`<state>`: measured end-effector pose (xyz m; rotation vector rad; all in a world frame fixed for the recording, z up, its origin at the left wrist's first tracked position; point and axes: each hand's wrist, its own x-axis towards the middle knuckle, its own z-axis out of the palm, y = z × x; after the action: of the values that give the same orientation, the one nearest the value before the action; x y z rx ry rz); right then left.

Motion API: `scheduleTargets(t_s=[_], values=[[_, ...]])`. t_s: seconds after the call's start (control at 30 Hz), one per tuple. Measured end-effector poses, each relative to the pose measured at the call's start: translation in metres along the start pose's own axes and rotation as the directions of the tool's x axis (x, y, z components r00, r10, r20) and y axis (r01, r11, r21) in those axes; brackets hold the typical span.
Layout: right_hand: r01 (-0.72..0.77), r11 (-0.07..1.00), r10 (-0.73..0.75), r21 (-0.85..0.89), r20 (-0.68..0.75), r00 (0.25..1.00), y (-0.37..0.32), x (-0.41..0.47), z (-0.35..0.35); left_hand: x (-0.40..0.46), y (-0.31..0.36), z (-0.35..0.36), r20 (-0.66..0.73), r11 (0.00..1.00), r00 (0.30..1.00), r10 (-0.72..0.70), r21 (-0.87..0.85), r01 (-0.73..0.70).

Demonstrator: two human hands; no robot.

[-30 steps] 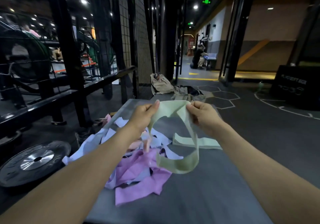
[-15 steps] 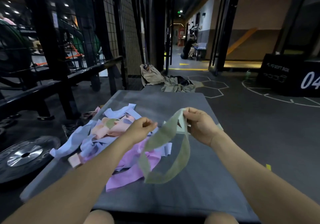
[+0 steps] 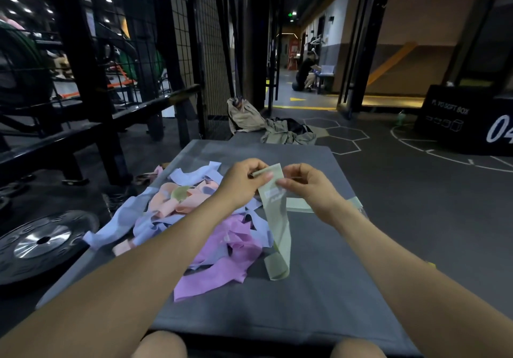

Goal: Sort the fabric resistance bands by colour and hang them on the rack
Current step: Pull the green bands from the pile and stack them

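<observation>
Both hands are pinching the top end of a pale green resistance band (image 3: 277, 227) right now: the left hand (image 3: 241, 184) is gripping the upper edge and the right hand (image 3: 308, 187) is nipping it just below, thumb on the printed label. The band is hanging down flat and its bottom loop is resting on the grey mat (image 3: 319, 288). Another green band (image 3: 301, 207) is lying on the mat just under the right hand. A tangled pile of bands (image 3: 194, 219), lilac, peach, blue and pink, is sitting to the left, and a weight plate (image 3: 41, 242) is lying on the floor beside the mat.
</observation>
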<state>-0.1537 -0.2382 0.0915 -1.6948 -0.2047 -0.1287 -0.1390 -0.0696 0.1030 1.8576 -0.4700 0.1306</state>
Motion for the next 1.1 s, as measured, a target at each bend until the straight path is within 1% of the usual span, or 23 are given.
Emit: scheduleTargets(t_s=[0.1,0.13,0.2,0.27,0.33,0.43,0.53,0.63,0.7,0.73,0.8,0.9,1.0,1.07,1.1], values=[[-0.037,0.999,0.04,-0.017,0.181,0.983,0.006,-0.002,0.01,0.002,0.001,-0.004,-0.034,1.0,0.999,-0.005,-0.022,0.004],[-0.055,0.998,0.062,-0.038,0.213,0.975,0.008,-0.001,0.014,0.003,0.002,-0.007,-0.062,0.999,0.998,-0.011,-0.039,0.009],[-0.076,0.991,0.101,-0.111,0.244,0.965,0.013,-0.002,0.018,0.006,0.001,-0.014,-0.161,0.994,0.986,-0.047,-0.107,0.03],[-0.1,0.983,0.136,-0.154,0.246,0.96,0.02,-0.004,0.015,0.01,-0.006,-0.025,-0.271,0.986,0.958,-0.099,-0.157,0.058],[-0.122,0.97,0.174,-0.211,0.246,0.953,0.025,-0.009,0.008,0.013,-0.016,-0.033,-0.347,0.976,0.924,-0.159,-0.197,0.093],[-0.113,0.896,0.238,-0.428,0.25,0.939,0.031,-0.018,-0.006,0.016,-0.029,-0.039,-0.455,0.945,0.844,-0.283,-0.285,0.163],[-0.125,0.82,0.281,-0.558,0.203,0.938,0.041,-0.027,-0.025,0.02,-0.035,-0.039,-0.506,0.908,0.78,-0.368,-0.377,0.184],[-0.142,0.788,0.31,-0.599,0.186,0.933,0.05,-0.033,-0.044,0.023,-0.04,-0.036,-0.532,0.892,0.741,-0.409,-0.404,0.202],[-0.189,0.803,0.314,-0.565,0.132,0.94,0.057,-0.035,-0.056,0.025,-0.045,-0.033,-0.54,0.888,0.725,-0.427,-0.401,0.225],[-0.238,0.834,0.322,-0.499,0.089,0.942,0.06,-0.036,-0.062,0.025,-0.048,-0.03,-0.546,0.889,0.718,-0.432,-0.39,0.238],[-0.359,0.882,0.372,-0.306,-0.017,0.928,0.066,-0.037,-0.075,0.028,-0.055,-0.023,-0.555,0.89,0.702,-0.446,-0.361,0.28],[-0.471,0.881,0.455,-0.055,-0.179,0.872,0.075,-0.031,-0.094,0.036,-0.071,-0.009,-0.528,0.873,0.699,-0.483,-0.353,0.337],[-0.449,0.882,0.469,0.142,-0.356,0.808,0.086,-0.017,-0.109,0.047,-0.084,0.007,-0.497,0.851,0.692,-0.524,-0.343,0.399],[-0.408,0.89,0.455,0.202,-0.446,0.771,0.095,-0.005,-0.119,0.053,-0.082,0.022,-0.48,0.844,0.694,-0.537,-0.323,0.429],[-0.4,0.894,0.446,0.201,-0.482,0.754,0.1,0.002,-0.126,0.057,-0.082,0.029,-0.479,0.843,0.693,-0.538,-0.305,0.443]])
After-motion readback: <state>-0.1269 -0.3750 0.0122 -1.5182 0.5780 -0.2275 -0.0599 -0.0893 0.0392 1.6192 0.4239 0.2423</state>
